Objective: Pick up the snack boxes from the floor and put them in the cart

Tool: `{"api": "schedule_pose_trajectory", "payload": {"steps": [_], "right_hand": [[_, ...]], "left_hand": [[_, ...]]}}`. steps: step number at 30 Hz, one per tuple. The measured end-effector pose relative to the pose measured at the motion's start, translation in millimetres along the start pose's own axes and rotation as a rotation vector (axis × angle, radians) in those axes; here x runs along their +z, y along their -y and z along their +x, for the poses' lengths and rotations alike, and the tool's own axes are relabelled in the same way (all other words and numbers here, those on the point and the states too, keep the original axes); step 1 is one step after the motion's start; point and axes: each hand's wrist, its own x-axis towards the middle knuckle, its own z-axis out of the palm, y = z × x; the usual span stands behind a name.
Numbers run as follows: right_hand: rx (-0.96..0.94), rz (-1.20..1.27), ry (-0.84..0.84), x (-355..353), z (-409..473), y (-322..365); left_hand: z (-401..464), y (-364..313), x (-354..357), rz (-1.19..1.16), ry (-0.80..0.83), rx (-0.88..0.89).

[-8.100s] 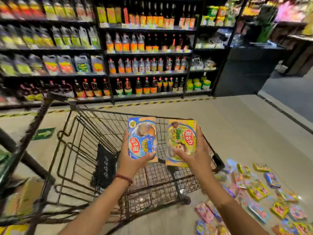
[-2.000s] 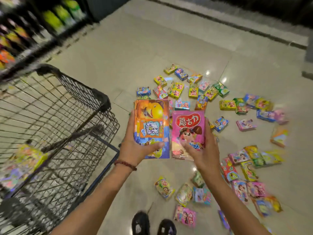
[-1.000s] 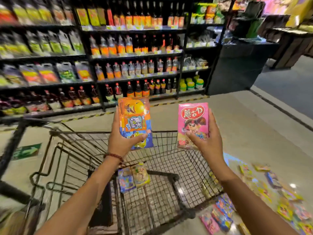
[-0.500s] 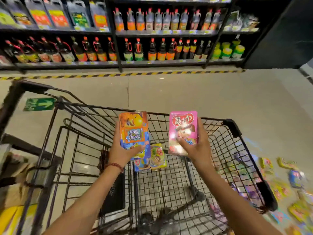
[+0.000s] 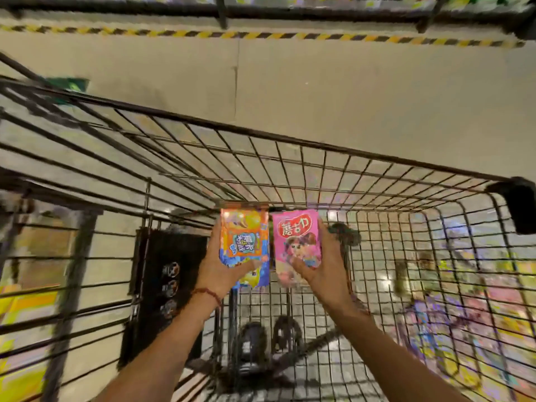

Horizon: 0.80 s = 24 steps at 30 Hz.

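My left hand (image 5: 216, 268) grips an orange and blue snack box (image 5: 244, 242), thumb across its lower front. Beside it, my right hand (image 5: 324, 271) grips a pink snack box (image 5: 297, 242) the same way. Both boxes stand upright, side by side, low inside the black wire cart (image 5: 290, 140), near its far wall. The boxes put in earlier are hidden behind my hands and the held boxes. Several snack boxes (image 5: 464, 329) still lie on the floor, blurred, seen through the cart's right wall.
A black panel (image 5: 165, 285) hangs at the cart's left inner side. The tips of my shoes (image 5: 269, 338) show through the cart floor. Yellow and black tape (image 5: 261, 34) runs along the shelf base ahead. Cardboard and yellow packaging (image 5: 23, 314) lie left of the cart.
My head has tilted down and both hands have lowered the two boxes deeper into the cart, closer together. The shelves have left the view.
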Motion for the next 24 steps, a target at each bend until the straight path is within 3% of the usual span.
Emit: {"api": "schedule_pose_trajectory", "payload": {"steps": [12, 19, 24], "right_hand": [[0.113, -0.087, 0.044, 47.9, 55.7, -60.4], [0.104, -0.467, 0.044, 42.9, 62.2, -59.5], [0.109, -0.564, 0.031, 41.4, 60.9, -51.7]], "left_hand": [[52.5, 50.3, 19.3, 0.073, -0.059, -0.047], [56.8, 54.6, 17.8, 0.254, -0.127, -0.065], [51.5, 40.5, 18.8, 0.411, -0.104, -0.061]]}}
